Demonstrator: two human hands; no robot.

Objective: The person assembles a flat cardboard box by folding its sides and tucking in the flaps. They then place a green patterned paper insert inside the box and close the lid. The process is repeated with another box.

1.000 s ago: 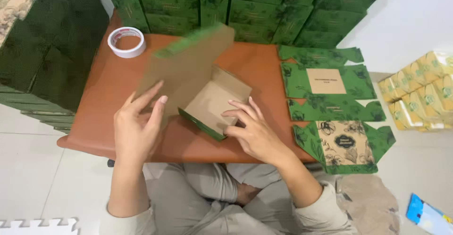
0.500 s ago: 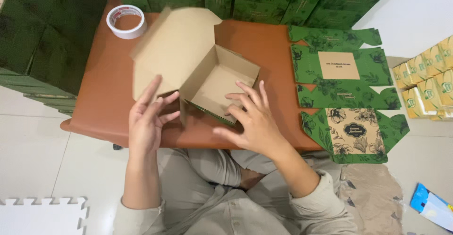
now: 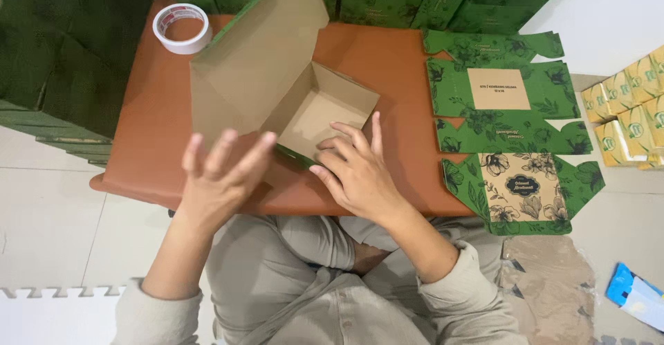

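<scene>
My right hand [image 3: 360, 172] is pressing on the near wall of the half-folded cardboard box [image 3: 297, 103], fingers spread flat over the rim and into the tray, not clenched on anything. Left hand [image 3: 221, 179] is open, fingers splayed, hovering just beside the box's near-left flap; can't tell if it touches the card. The box sits mid tabletop [image 3: 145, 144], kraft-brown inside, green printed outside, its big lid flap lying open toward the far left.

Roll of white tape [image 3: 182, 28] lies flat at the far-left corner of the tabletop, well apart from both hands. To the right of the box there's a stack of flat green box blanks [image 3: 505, 103], unfolded; the nearest one [image 3: 522, 193] overhangs the tabletop's edge and shows a beige floral panel. Stacks of finished green boxes [image 3: 62, 61] stand along the left and far sides. Yellow packets [image 3: 626, 113] lie on the floor at far right. My lap is under the near edge.
</scene>
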